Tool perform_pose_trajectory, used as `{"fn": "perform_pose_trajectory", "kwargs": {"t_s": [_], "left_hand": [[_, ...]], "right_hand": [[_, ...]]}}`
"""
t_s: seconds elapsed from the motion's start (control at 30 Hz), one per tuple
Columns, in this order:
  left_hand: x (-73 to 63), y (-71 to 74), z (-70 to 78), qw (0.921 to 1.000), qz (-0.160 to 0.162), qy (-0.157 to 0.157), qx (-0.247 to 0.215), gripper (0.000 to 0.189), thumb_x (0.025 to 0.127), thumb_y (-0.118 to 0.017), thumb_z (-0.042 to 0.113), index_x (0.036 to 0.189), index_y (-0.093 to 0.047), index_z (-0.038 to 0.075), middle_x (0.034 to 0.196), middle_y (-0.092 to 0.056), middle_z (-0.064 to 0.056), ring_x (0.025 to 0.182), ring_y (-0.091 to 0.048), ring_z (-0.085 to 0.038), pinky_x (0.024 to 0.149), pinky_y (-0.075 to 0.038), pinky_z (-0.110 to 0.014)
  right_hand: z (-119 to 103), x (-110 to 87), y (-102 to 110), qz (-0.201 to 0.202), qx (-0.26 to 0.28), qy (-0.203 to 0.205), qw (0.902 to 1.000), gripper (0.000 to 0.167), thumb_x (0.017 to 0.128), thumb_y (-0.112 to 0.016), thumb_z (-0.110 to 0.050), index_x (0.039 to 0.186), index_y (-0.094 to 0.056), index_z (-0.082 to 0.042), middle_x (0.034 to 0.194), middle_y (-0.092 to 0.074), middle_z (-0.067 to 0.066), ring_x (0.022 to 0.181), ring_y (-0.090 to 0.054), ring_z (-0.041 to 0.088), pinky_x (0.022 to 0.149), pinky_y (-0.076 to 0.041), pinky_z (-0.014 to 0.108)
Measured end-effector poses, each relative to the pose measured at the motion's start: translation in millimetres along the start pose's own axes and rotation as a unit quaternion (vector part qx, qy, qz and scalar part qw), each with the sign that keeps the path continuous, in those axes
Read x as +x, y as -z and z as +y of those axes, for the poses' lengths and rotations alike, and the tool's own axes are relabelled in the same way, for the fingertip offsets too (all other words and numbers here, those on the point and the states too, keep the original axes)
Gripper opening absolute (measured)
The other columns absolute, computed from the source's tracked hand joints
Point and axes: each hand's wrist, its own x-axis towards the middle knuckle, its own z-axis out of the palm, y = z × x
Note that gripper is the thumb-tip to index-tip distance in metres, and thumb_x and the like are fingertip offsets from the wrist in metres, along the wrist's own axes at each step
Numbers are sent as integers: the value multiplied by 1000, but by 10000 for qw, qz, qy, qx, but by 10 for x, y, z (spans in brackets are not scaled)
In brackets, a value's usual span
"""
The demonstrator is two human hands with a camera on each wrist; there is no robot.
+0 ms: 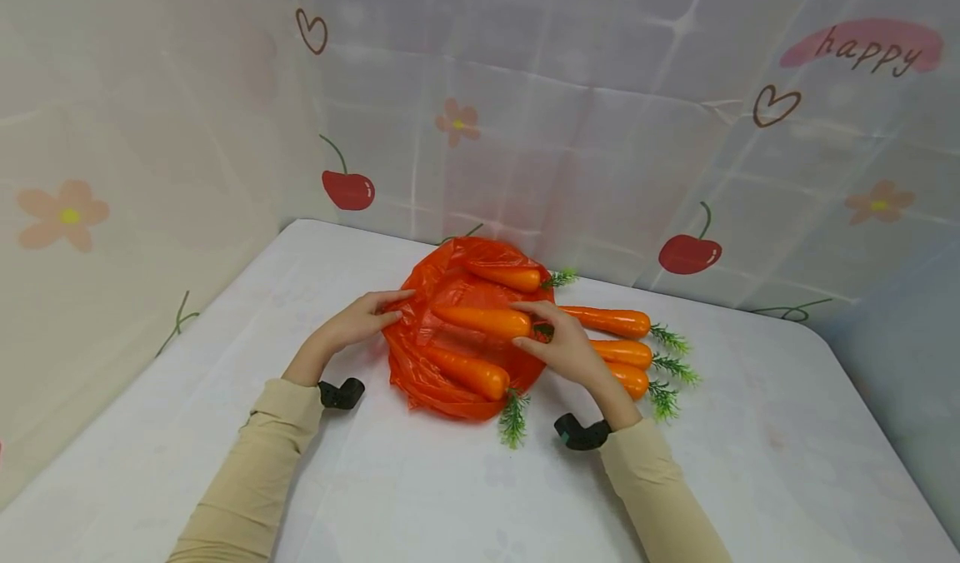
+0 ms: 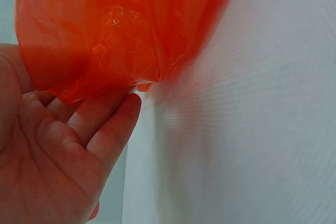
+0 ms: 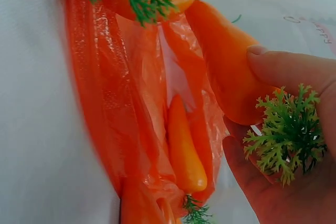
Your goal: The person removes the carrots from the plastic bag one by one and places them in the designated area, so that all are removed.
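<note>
A red plastic bag point(image 1: 405, 363) lies spread on the table with its mouth facing up. My left hand point(image 1: 360, 321) holds the bag's left edge, the film running between thumb and fingers point(image 2: 113, 121). Over the bag's middle, my right hand point(image 1: 566, 342) pinches an orange carrot point(image 1: 483, 321) near its leafy end. The carrot's green top point(image 3: 291, 132) pokes out by the palm in the right wrist view. Another carrot point(image 1: 510, 277) rests at the bag's far side, its leaves over the rim. A third carrot point(image 1: 472, 374) lies at the near side, leaves hanging out.
To the bag's right, three more carrots lie side by side: a far one point(image 1: 611, 321), a middle one point(image 1: 626, 352) and a near one point(image 1: 632, 380), leaves pointing right. A printed curtain point(image 1: 525, 180) rises behind the white table point(image 1: 450, 496).
</note>
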Motion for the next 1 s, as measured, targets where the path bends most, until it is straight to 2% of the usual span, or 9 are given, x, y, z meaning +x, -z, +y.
{"fn": "perform_pose_trajectory", "kwargs": {"t_s": [0.23,0.37,0.57,0.63,0.77,0.87,0.93,1.0], "left_hand": [[-22,6,16,10000,9,45,20,46,97,-46,6,141,-38,-1,142,-35,-23,128,-33,-37,102,-29,-51],[-14,4,2,10000,19,81,43,45,97,-46,7,141,-39,0,142,-36,-23,128,-34,-37,101,-30,-51],[-3,-1,6,10000,16,90,28,45,97,-44,4,141,-37,-4,142,-34,-25,128,-32,-39,102,-29,-52],[-15,-1,49,9999,16,126,25,45,97,-44,2,140,-36,-6,142,-33,-27,129,-31,-40,102,-28,-52],[-92,-2,271,9998,-39,193,27,44,96,-43,0,139,-35,-9,141,-33,-29,128,-31,-42,102,-28,-53],[-144,-5,400,9998,-62,195,44,44,96,-43,-1,138,-36,-10,140,-34,-30,127,-32,-42,102,-29,-52],[-134,-6,370,9998,-46,199,33,44,96,-43,-1,138,-36,-10,140,-34,-29,127,-32,-42,102,-29,-52],[-102,-3,272,9998,-4,194,47,44,96,-44,1,139,-36,-9,140,-34,-29,128,-31,-42,102,-29,-53]], "right_hand": [[-6,-40,85,52,81,-38,9999,47,84,-72,-21,129,-57,-14,128,-53,1,113,-49,21,93,-42,44],[-6,-54,130,100,203,26,9997,46,84,-72,-19,128,-58,-15,127,-53,2,108,-51,22,91,-43,43],[-57,-71,199,218,140,51,9997,47,84,-72,-17,128,-57,-12,126,-52,6,106,-52,23,90,-44,44],[-84,-76,228,276,87,55,9996,48,83,-72,-17,128,-57,-11,127,-52,7,106,-52,24,90,-44,44],[-127,-97,299,346,194,37,9992,48,84,-71,-15,130,-56,-10,127,-51,7,107,-52,23,92,-43,42],[-252,-136,358,351,331,-11,9988,48,85,-70,-12,131,-54,-7,126,-52,10,108,-51,25,93,-42,42],[-249,-151,378,348,333,-40,9988,49,86,-69,-13,132,-53,-7,126,-51,11,108,-51,26,93,-42,43],[-237,-163,389,362,318,-28,9988,49,85,-69,-13,131,-53,-6,125,-51,11,109,-50,27,94,-41,45]]}}
